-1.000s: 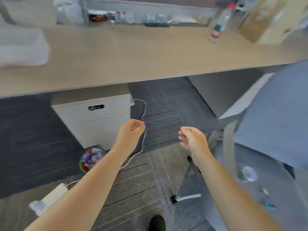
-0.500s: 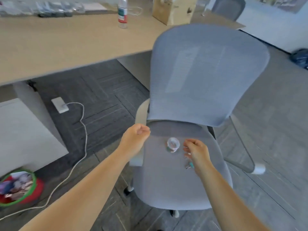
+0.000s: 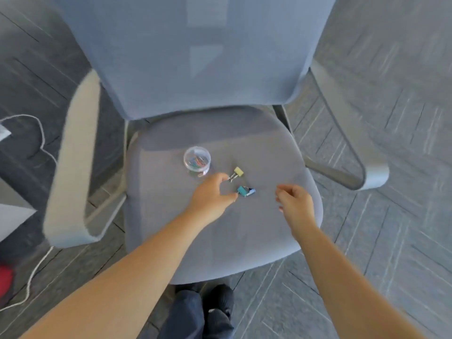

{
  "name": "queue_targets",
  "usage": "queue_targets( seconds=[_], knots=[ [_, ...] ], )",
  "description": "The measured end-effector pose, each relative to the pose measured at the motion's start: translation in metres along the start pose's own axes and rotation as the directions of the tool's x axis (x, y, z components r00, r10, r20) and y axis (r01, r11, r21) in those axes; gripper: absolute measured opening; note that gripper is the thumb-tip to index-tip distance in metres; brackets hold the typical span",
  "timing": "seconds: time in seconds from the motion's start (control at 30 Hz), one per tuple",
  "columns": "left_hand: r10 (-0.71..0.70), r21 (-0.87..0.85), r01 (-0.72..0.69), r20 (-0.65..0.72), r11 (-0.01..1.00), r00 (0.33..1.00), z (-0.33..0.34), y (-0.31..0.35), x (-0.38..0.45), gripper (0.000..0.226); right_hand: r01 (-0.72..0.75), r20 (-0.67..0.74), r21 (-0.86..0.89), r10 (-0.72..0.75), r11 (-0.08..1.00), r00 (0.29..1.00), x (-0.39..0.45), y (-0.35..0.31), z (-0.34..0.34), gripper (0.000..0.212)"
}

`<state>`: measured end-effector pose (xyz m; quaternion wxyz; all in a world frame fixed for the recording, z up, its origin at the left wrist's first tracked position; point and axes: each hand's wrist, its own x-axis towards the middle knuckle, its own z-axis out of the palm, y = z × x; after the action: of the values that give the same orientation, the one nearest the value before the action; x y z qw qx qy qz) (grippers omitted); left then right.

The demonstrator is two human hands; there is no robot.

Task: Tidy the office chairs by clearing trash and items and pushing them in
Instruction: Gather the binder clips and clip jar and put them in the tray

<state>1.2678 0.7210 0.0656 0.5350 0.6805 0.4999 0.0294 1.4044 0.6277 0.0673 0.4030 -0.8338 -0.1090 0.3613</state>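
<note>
Left hand (image 3: 212, 195) over the seat, thumb and forefinger apart around nothing yet, yellow binder clip (image 3: 236, 173) at its 1 o'clock, teal clip (image 3: 245, 191) at 3; right hand (image 3: 294, 200) loosely curled, empty. Risk: small clips slipping from a hasty pinch, rolling off the grey chair (image 3: 220, 216). Clear round container (image 3: 197, 159) of coloured paper clips at 11 o'clock, open-topped, easy to spill.

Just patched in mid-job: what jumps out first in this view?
A grey office chair fills the view. On its seat lie a clear round tub of paper clips, a yellow binder clip and a teal binder clip. The left hand reaches between the clips; the right hand hovers beside.
</note>
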Motion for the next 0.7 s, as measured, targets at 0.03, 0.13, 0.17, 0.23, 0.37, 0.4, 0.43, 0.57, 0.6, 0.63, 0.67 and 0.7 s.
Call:
queue_targets(
  seconds=[0.03,0.13,0.17,0.23,0.37,0.4,0.43,0.57,0.6,0.63,0.67,0.7],
  knots=[
    [0.022,0.048,-0.022,0.010,0.999,1.000,0.012,-0.007,0.015,0.048,0.002,-0.015,-0.011,-0.002,1.000,1.000,0.011,0.011,0.001,0.020],
    [0.121,0.190,-0.126,0.038,0.974,0.992,0.044,-0.030,0.060,0.059,-0.002,-0.049,-0.042,0.000,0.999,0.999,0.041,0.038,0.004,0.027],
    [0.154,0.242,-0.161,0.048,0.957,0.987,0.053,-0.037,0.073,0.064,-0.006,-0.058,-0.046,0.003,0.999,0.998,0.050,0.046,0.006,0.027],
    [0.155,0.376,-0.180,0.096,0.909,0.983,0.069,-0.049,0.096,0.086,-0.010,-0.074,-0.030,0.007,0.999,0.997,0.063,0.062,0.011,0.025],
    [0.205,0.619,-0.274,0.182,0.736,0.962,0.091,-0.066,0.127,0.111,-0.016,-0.087,-0.009,0.015,1.000,0.996,0.076,0.087,0.024,0.019],
    [0.232,0.660,-0.308,0.203,0.685,0.951,0.095,-0.072,0.134,0.109,-0.014,-0.087,-0.012,0.013,1.000,0.996,0.079,0.091,0.026,0.018],
    [0.268,0.687,-0.348,0.226,0.637,0.937,0.098,-0.076,0.138,0.104,-0.013,-0.090,-0.014,0.012,1.000,0.996,0.081,0.094,0.027,0.018],
    [0.560,0.668,-0.610,0.335,0.426,0.758,0.104,-0.091,0.138,0.057,-0.002,-0.103,-0.007,0.001,1.000,0.995,0.087,0.099,0.033,0.018],
    [0.612,0.663,-0.635,0.324,0.398,0.721,0.106,-0.096,0.136,0.046,0.000,-0.102,0.001,0.001,1.000,0.995,0.086,0.099,0.035,0.018],
    [0.665,0.659,-0.650,0.295,0.379,0.686,0.107,-0.100,0.134,0.034,0.000,-0.098,0.011,0.001,1.000,0.995,0.086,0.098,0.037,0.019],
    [0.694,0.650,-0.660,0.274,0.376,0.665,0.107,-0.102,0.132,0.024,0.002,-0.090,0.018,0.000,1.000,0.996,0.085,0.097,0.038,0.019],
    [0.693,0.643,-0.661,0.271,0.386,0.668,0.106,-0.102,0.131,0.020,0.003,-0.081,0.023,-0.002,1.000,0.997,0.084,0.095,0.039,0.018]
  ],
)
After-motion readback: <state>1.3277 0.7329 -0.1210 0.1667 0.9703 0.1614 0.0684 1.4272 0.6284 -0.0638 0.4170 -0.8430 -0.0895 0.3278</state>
